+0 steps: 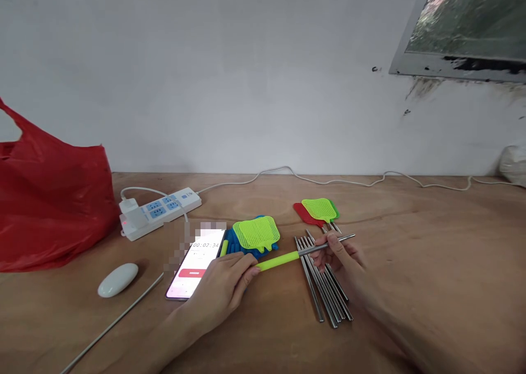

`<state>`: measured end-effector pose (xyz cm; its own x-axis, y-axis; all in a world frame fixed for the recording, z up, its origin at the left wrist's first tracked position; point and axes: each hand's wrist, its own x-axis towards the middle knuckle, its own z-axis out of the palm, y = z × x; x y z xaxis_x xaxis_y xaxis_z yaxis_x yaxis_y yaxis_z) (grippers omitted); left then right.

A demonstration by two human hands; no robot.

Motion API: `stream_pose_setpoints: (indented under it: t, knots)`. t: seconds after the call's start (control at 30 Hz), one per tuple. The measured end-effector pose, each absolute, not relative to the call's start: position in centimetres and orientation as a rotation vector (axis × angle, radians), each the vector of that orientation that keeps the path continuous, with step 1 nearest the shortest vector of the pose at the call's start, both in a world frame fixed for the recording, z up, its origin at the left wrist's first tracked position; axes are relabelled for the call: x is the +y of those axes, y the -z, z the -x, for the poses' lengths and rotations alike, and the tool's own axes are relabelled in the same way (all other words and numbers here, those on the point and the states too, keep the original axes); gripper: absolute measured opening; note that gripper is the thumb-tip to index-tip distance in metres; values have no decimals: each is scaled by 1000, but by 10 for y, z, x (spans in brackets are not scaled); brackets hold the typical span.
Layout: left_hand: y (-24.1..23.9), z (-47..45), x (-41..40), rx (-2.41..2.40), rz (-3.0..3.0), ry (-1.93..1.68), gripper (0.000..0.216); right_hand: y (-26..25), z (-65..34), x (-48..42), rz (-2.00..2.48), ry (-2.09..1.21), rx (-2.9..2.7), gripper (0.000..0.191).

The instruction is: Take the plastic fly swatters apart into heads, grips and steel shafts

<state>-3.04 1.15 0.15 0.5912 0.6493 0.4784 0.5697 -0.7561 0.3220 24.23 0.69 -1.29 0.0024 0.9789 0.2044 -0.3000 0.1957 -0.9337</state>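
Observation:
My left hand is closed round one end of a yellow-green plastic handle. A thin metal rod runs on from the handle's other end, and the fingers of my right hand pinch it near its far tip. Beneath that rod several loose metal rods lie side by side on the table. Behind my left hand sit a yellow-green fly swatter head and blue swatter pieces, partly hidden. Beyond my right hand lie fly swatters with yellow-green, red and green heads.
A phone showing a timer lies by my left hand. Farther left are a white mouse-shaped object, a power strip with a plugged-in charger, and a red plastic bag. A white cable runs along the wall.

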Motion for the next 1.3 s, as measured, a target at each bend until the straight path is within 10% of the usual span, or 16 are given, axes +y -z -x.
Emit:
stream_pose_setpoints:
  t: [0.6, 1.3]
  knots:
    - [-8, 26, 6, 871, -2642, -919, 10, -7, -244, 10, 879, -1105, -758, 32]
    - [-7, 23, -2, 852, -2718, -442, 60, -18, -243, 7, 947, -1079, -683, 39]
